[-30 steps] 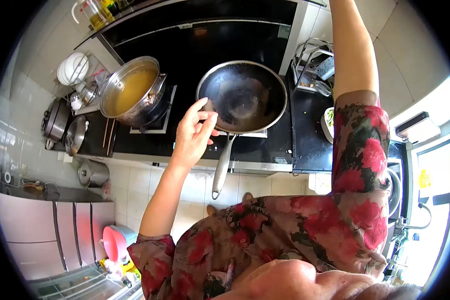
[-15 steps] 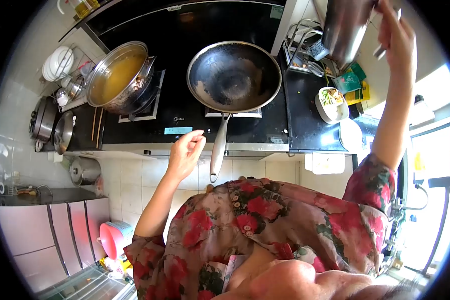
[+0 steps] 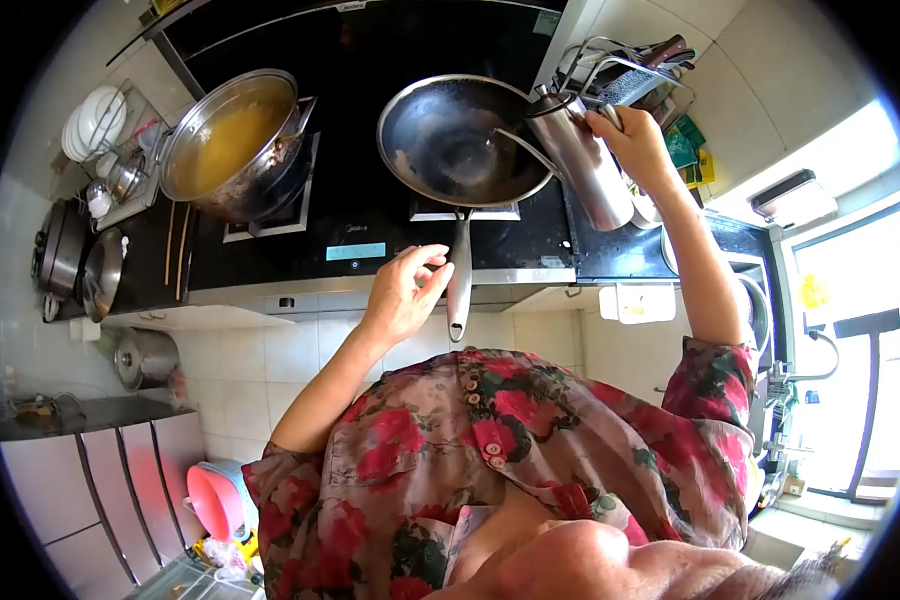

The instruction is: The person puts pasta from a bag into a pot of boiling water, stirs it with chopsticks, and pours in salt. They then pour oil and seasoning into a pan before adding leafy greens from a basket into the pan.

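My right hand (image 3: pixel 630 145) grips the handle of a steel oil pot (image 3: pixel 587 170). The pot is tilted, and its thin spout (image 3: pixel 528 150) reaches over the right side of a dark wok (image 3: pixel 450 140). The wok sits on the right burner, its bottom shiny and dark. No stream from the spout can be made out. Just left of the wok's grey handle (image 3: pixel 459 280) is my left hand (image 3: pixel 405 295), fingers loosely bent and apart, holding nothing. Whether its fingertips touch the handle I cannot tell.
On the left burner stands a large pot (image 3: pixel 230 150) of yellowish liquid. Chopsticks (image 3: pixel 176 250), a metal lid (image 3: pixel 105 275) and a dish rack (image 3: pixel 130 165) lie further left. A knife rack (image 3: pixel 620 80) stands behind the oil pot. A white tray (image 3: pixel 635 303) juts out at the counter's front edge.
My right hand has brought the oil pot from the upper right down and left to the wok, tilting it. My left hand has moved right, closer to the wok handle.
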A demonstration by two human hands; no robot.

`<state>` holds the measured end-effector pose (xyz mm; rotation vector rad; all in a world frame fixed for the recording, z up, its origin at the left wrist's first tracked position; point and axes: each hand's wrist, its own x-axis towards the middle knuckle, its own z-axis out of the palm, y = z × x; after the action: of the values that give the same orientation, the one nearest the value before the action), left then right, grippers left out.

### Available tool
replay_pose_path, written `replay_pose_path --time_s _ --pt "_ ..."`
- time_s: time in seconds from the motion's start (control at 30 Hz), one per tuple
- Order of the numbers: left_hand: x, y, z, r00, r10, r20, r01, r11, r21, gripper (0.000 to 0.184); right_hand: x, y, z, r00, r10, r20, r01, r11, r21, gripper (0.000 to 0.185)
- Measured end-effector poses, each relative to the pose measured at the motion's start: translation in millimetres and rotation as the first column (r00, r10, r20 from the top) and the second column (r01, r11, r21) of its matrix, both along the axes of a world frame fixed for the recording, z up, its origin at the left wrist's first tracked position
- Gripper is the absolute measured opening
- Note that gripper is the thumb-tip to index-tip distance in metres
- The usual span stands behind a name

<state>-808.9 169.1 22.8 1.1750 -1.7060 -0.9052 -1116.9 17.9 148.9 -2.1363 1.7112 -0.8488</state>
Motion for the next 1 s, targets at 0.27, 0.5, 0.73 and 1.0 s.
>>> replay_pose_path --time_s 0.27,0.5,0.73,1.0 --pt "7 3 6 0.999 0.033 -0.007 -0.033 0.999 0.001 0.028 25 -16 -4 0.995 0.070 -0.064 -0.074 0.995 -0.060 0.038" --pt "6 4 5 0.997 0.082 0.015 -0.083 0.994 0.065 0.029 53 -47 -6 0.994 0.110 -0.028 -0.110 0.994 0.002 0.048" --pt "1 4 12 0.989 0.144 0.028 -0.146 0.986 0.085 0.030 53 -90 -21 0.998 0.031 -0.063 -0.034 0.998 -0.049 0.046" --pt "-10 -7 4 0.992 0.127 0.013 -0.127 0.986 0.106 0.031 -17 -73 -18 0.998 -0.035 -0.055 0.030 0.996 -0.088 0.044"
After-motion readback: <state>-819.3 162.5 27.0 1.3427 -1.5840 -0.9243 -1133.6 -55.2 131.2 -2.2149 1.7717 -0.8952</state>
